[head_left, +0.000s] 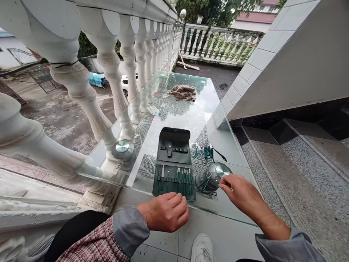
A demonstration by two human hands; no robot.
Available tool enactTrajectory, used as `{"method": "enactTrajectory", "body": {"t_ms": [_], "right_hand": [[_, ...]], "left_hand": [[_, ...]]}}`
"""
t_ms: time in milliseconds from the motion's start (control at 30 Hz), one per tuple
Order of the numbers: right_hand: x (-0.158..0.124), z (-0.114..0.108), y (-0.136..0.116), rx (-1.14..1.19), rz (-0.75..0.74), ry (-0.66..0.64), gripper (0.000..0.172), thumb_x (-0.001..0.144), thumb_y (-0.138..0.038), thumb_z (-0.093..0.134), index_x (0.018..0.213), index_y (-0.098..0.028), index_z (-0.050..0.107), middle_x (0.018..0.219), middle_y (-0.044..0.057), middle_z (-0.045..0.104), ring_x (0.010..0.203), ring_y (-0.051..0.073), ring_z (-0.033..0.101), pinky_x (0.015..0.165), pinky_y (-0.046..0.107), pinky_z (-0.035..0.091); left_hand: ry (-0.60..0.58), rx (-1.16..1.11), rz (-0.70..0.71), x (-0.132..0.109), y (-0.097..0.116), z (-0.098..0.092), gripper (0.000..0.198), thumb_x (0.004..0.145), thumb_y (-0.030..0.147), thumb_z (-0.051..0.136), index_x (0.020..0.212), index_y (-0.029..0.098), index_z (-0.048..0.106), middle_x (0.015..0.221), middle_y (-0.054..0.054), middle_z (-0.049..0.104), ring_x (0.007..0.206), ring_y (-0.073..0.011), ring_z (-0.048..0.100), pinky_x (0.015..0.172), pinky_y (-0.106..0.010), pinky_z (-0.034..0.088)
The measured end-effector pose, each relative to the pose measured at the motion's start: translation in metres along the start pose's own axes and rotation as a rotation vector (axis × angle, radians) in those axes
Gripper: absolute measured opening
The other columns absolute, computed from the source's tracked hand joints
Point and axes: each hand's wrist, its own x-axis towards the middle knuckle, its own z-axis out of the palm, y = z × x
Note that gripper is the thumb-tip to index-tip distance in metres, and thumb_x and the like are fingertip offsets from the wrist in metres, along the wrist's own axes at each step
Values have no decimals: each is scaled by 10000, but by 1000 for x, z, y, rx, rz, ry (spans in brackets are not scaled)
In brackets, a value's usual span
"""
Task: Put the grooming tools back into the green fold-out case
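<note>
A dark green manicure case (174, 163) lies unfolded on the glass table. Its lower panel holds several slim metal tools (184, 174) in elastic loops; the loops of the upper panel hold nothing, and a strap with a snap hangs there. My left hand (169, 211) is closed at the case's near edge, and its fingers hide whatever may be in them. Over the right side of the table my right hand (236, 187) pinches its fingertips together beside several loose thin tools (205, 182); I cannot make out what it holds. Beyond lie nail clippers (208, 151) and small scissors (198, 148).
The glass tabletop (218, 136) rests on round metal-capped legs (122, 147). A brown cloth (183, 92) and a small card (153, 110) lie farther back. White balusters (81, 91) line the left; stone steps (291, 156) rise on the right.
</note>
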Motion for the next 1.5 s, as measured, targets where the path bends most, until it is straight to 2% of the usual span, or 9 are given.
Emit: {"method": "enactTrajectory", "body": {"t_ms": [267,400,600,733,833,933,1100,1267,1500], "right_hand": [[1,13,-2,-68,-134,123,191,803,-249,434,617,-223,470,637,39,538,652,212,484,583,321,323],[2,9,1,36,-70,79,192,806,-297,405,631,-229,443,626,32,533,616,200,489,548,310,335],[8,-6,-6,436,137,30,225,791,-427,418,700,-233,486,560,-14,521,502,154,479,476,280,365],[15,-12,-26,862,222,68,333,739,-485,537,914,-202,548,641,-7,562,466,115,451,442,262,379],[23,-15,-42,1101,246,102,478,713,-474,609,1089,-191,528,684,-13,553,463,90,439,420,240,381],[32,-15,-60,1214,227,75,510,707,-448,642,1134,-199,519,639,-40,504,466,84,447,416,227,398],[48,-9,-95,1255,116,-27,498,683,-441,659,1081,-174,525,658,-23,531,503,100,494,402,224,425],[61,1,-123,1168,63,-91,416,700,-432,602,1019,-171,541,661,-10,568,510,104,508,403,217,424],[64,13,-139,1091,25,-48,346,747,-400,559,1016,-183,544,688,3,618,493,104,506,444,235,413]], "left_hand": [[-11,10,9,-1,0,0,160,862,163,447,877,117,599,927,-107,659,838,-161,621,703,-274,525],[4,17,23,-2,-1,0,149,854,178,477,859,105,607,909,-110,657,813,-172,626,681,-280,520],[-9,16,37,-3,0,-1,156,867,195,476,834,108,602,903,-114,653,810,-174,625,657,-278,509],[-12,14,38,-4,1,0,162,872,203,472,823,113,596,907,-116,650,809,-174,624,654,-276,500],[-32,16,36,-4,1,0,157,872,203,472,829,113,593,924,-121,646,811,-173,623,662,-282,498],[-19,9,32,-3,0,0,159,863,202,475,828,110,600,916,-119,649,800,-175,624,658,-285,498],[-7,-3,26,-2,-1,-2,172,856,200,469,812,120,614,903,-108,660,793,-173,623,652,-275,499],[-46,-25,27,-3,-1,1,173,861,212,468,827,120,611,924,-116,659,820,-182,628,674,-290,508],[-52,-32,28,-3,0,0,181,864,209,463,830,115,614,938,-128,659,834,-197,636,671,-299,513]]}}
